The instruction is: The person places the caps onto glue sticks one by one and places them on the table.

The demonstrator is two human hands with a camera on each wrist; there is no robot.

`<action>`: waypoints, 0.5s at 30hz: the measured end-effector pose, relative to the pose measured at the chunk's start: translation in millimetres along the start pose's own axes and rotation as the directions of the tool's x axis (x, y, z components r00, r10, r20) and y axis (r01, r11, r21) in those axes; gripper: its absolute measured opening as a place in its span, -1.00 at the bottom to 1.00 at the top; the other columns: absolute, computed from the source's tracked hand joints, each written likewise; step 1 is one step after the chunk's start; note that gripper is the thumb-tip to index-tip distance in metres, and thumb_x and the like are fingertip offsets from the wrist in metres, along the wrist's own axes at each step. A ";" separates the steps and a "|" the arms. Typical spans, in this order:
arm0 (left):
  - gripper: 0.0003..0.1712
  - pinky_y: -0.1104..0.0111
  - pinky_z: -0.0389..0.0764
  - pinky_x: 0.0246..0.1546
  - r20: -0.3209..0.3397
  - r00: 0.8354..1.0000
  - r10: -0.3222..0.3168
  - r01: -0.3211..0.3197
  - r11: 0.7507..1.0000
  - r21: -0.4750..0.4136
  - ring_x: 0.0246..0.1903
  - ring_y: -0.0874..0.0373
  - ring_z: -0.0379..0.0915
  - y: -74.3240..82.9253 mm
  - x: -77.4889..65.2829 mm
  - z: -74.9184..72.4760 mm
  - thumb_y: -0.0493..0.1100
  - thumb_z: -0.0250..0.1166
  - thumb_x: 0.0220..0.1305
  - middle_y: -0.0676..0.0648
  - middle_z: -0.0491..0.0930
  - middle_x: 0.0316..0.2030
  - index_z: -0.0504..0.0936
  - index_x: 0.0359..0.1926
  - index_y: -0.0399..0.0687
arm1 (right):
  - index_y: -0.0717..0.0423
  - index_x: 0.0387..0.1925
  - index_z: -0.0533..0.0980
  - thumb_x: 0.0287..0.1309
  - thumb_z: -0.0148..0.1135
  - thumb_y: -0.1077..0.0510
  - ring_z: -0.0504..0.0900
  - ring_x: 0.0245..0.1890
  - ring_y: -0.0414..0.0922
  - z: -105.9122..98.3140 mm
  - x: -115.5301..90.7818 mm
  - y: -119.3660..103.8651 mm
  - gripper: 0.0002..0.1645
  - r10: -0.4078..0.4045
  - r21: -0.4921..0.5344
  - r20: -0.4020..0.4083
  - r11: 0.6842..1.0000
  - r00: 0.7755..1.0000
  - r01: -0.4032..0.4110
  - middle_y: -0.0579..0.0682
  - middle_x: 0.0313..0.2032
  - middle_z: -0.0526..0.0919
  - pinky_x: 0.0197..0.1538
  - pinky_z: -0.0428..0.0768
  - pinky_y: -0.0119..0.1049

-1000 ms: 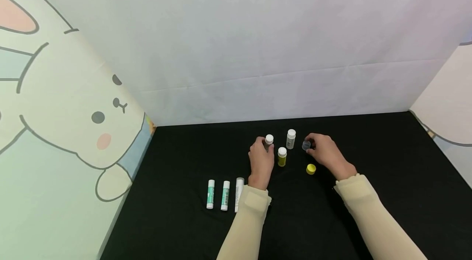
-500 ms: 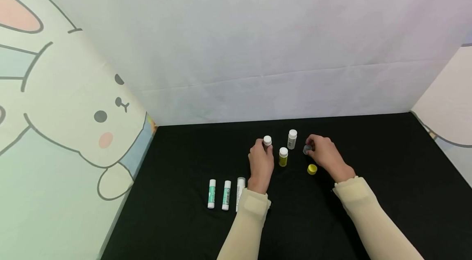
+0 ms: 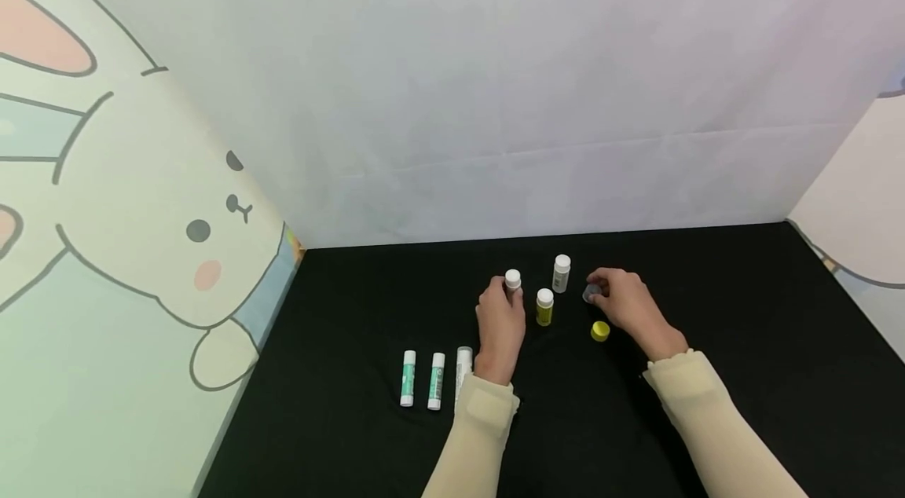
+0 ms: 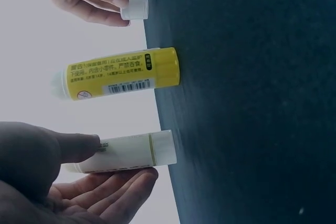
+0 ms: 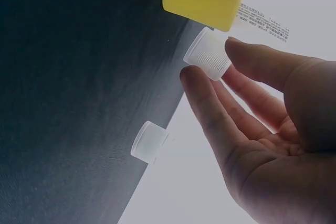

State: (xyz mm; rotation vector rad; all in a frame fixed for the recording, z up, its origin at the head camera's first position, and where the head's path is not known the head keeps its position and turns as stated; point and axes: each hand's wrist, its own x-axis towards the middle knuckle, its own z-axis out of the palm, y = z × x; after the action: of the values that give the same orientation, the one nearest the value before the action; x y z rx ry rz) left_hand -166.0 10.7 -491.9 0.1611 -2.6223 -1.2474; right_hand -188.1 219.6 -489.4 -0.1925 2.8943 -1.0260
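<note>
My left hand (image 3: 499,329) holds an upright white glue stick (image 4: 131,153) between thumb and fingers, its base at the black cloth. A yellow glue stick (image 3: 544,309) stands uncapped to its right, white tip upward. Another white glue stick (image 3: 562,276) stands behind that one. Farther right, my right hand (image 3: 632,305) pinches a ribbed translucent cap (image 5: 209,54) between thumb and fingers, low over the cloth. A yellow cap (image 3: 600,331) sits just in front of this hand. The right wrist view also has a second translucent cap (image 5: 149,141) beside my fingers.
Three capped sticks lie left of my left forearm: a green-and-white stick (image 3: 408,378), a similar stick (image 3: 436,382) and a larger white stick (image 3: 463,372), partly hidden by my sleeve. The black-covered table (image 3: 339,309) meets a pale cloth wall (image 3: 495,89) behind.
Both hands stay nearly in place. The right fingers have closed in over the cap, covering more of it. The whole view shifts slightly with the head.
</note>
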 end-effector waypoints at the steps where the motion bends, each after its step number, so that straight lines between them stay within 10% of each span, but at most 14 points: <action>1: -0.76 0.35 0.55 -0.38 0.000 1.000 -0.001 0.001 1.000 -0.001 -0.30 0.14 0.56 -0.3 -0.7 0.2 -0.15 0.22 0.27 -0.05 0.60 -0.19 0.53 -0.06 -0.11 | 0.31 -0.03 0.49 0.11 0.24 0.31 0.57 -0.21 0.06 0.1 -0.6 0.4 -0.65 -0.002 0.001 -0.002 1.000 1.000 0.002 0.22 -0.15 0.59 -0.20 0.55 -0.03; 15: -0.71 0.31 0.57 -0.33 0.025 0.999 -0.024 0.024 1.000 0.003 -0.22 0.12 0.56 4.1 -2.6 -4.4 -0.11 0.17 0.31 -0.08 0.59 -0.13 0.49 0.00 -0.12 | 0.33 -0.02 0.49 0.14 0.21 0.29 0.57 -0.18 0.12 -5.8 -5.8 -2.6 -0.65 -0.006 0.006 -0.035 1.000 0.999 0.007 0.26 -0.14 0.57 -0.22 0.55 -0.02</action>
State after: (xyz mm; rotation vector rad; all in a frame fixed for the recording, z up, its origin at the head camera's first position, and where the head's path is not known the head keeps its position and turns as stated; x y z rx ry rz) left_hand -162.3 10.5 -486.4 0.1797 -2.6506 -1.2619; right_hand -182.7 222.0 -483.2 -0.1857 2.9234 -1.0500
